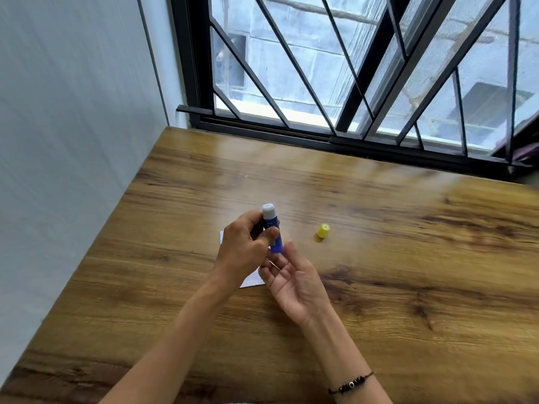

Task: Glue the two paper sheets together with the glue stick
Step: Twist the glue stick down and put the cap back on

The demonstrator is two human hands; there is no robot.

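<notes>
My right hand (pixel 294 284) is open, palm up. At its 11 o'clock, my left hand (pixel 248 249) grips the uncapped blue cylindrical glue stick (pixel 272 228) above white paper sheets (pixel 253 280); yellow plastic cap (pixel 323 230) at 2 o'clock.

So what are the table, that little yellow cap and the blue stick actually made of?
The table looks like wood or wood-look laminate: brown grain with a slight sheen from the window light. The yellow cap seems to be smooth moulded plastic, evenly coloured. The glue stick, held in the left hand, looks like glossy blue plastic with a pale top; blur hides finer detail.
</notes>
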